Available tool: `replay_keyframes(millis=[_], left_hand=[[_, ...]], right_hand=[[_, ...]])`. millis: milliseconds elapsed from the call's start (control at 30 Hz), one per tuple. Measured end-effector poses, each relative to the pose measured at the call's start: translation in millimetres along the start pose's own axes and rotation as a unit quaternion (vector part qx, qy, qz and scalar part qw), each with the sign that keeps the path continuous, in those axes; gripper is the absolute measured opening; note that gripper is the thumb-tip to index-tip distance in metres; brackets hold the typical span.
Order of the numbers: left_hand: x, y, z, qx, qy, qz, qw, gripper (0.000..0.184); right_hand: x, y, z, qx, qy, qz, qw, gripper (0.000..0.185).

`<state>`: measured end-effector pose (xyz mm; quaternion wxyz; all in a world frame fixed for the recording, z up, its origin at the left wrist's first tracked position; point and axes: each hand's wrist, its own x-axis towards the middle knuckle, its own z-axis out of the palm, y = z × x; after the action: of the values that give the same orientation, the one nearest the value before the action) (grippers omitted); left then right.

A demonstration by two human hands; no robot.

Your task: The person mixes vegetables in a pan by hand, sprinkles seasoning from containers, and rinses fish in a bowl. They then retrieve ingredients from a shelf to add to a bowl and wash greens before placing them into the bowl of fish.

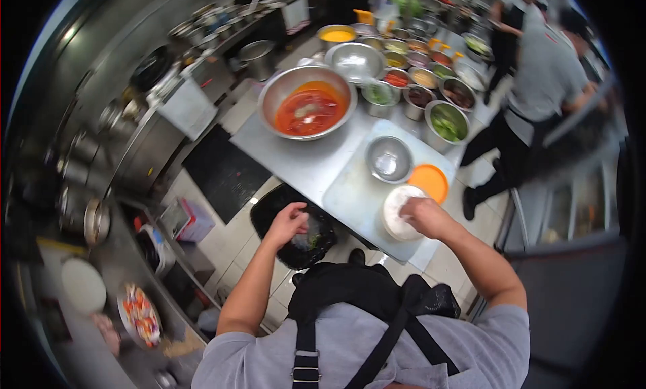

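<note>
Right hand (426,218): nearer, fingers bunched over white-filled tub (392,216), hold unclear. Left hand (288,225): half-open, seemingly empty, leftward.

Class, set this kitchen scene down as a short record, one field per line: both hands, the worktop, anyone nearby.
Left hand: above a black bin, nothing visible held
Right hand: fingers at the white contents of a round white tub; grip unclear
Beside tub: flat round orange lid; small silver metal bowl
Under these: pale rectangular cutting board on a metal table
Far left of table: large steel bowl of red liquid
Nearby: person in grey top
</note>
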<state>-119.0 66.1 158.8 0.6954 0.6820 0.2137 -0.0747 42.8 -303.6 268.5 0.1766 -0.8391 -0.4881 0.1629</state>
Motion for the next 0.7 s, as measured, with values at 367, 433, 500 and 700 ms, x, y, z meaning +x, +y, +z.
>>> replay_keyframes(millis=[367,433,500,700], left_hand=[[-235.4,-158.3,-140.3,-0.022,0.434,-0.125,0.892,0.041],[-257.2,-178.7,-131.1,-0.03,0.436,-0.141,0.888,0.041],[-282.2,-194.1,-127.3,-0.041,0.416,-0.171,0.892,0.04],[-334.3,-283.0,-138.9,-0.076,0.398,-0.118,0.906,0.041]], right_hand=[[22.5,-22.3,-13.6,0.156,-0.023,0.115,0.981,0.022],[22.3,-12.9,-8.6,0.166,-0.03,0.127,0.977,0.023],[22.5,-8.0,-3.5,0.173,-0.018,0.148,0.974,0.023],[18.2,-44.2,-2.0,0.092,0.029,0.177,0.979,0.015]])
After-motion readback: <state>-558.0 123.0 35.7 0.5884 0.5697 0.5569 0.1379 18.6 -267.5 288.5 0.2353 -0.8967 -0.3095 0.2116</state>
